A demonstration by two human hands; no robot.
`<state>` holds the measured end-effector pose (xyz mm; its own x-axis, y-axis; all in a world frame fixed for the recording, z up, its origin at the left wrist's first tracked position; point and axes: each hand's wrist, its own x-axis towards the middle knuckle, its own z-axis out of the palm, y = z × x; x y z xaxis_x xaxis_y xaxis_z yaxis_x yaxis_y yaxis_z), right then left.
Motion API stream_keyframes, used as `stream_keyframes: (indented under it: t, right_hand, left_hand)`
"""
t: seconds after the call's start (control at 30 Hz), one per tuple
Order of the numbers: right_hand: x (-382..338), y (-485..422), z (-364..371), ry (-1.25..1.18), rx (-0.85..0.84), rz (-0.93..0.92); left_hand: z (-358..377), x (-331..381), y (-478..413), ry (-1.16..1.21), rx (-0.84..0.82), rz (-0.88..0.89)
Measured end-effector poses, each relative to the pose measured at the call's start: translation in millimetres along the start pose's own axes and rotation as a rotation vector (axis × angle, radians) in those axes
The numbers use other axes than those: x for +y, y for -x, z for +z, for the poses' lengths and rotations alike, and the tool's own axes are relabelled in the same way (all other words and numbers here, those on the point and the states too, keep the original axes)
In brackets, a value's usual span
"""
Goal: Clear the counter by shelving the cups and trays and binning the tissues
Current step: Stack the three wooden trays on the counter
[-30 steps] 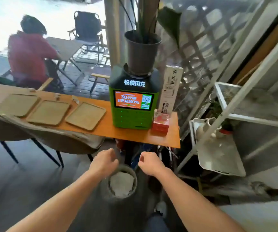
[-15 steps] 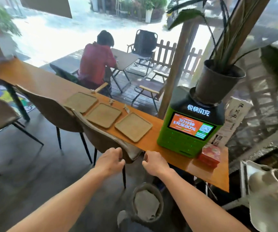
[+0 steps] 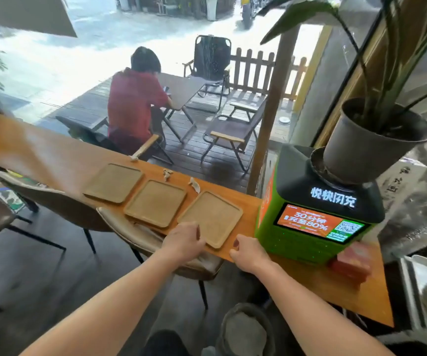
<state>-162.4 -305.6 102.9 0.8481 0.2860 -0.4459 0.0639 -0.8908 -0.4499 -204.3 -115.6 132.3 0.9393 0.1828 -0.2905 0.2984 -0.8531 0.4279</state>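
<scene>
Wooden trays [image 3: 210,219] lie bare — left hand [image 3: 181,242] touches one.

- Two bare forearms are showing in the head view, entering from the bottom edge; no sleeves are reaching as far as the visible part of either arm.
- Left hand [image 3: 183,242] is wearing nothing: no glove, no ring, no watch or band at the wrist.
- Right hand [image 3: 248,255] is likewise going uncovered; the thumbnail is looking dark, perhaps painted, though blur is making that hard to confirm.
- Wrists are carrying no bracelets, straps or cables.
- Between the arms at the bottom edge, a dark rounded patch of clothing [image 3: 165,343] is showing; its type is not telling clearly.
</scene>
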Motion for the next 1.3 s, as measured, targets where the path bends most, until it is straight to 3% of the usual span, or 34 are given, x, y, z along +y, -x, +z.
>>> stream_keyframes:
  t: [0.2, 0.6, 0.83, 1.0, 1.3]
  right_hand:
    - [-15, -55, 18, -0.059, -0.067, 0.116]
    - [-56, -143, 39, -0.219, -0.063, 0.544]
    - [-45, -158, 58, -0.405, -0.047, 0.756]
    - [-38, -171, 75, -0.575, 0.143, 0.825]
    - [-28, -181, 95, -0.834, 0.292, 0.923]
  left_hand:
    - [-1, -30, -69, -0.039, -0.124, -0.022]
    - [-3, -101, -218, -0.031, -0.345, 0.006]
    - [23, -109, -247, 0.096, -0.446, -0.113]
    - [38, -110, -256, 0.204, -0.408, -0.179]
    - [62, -95, -246, 0.150, -0.378, -0.332]
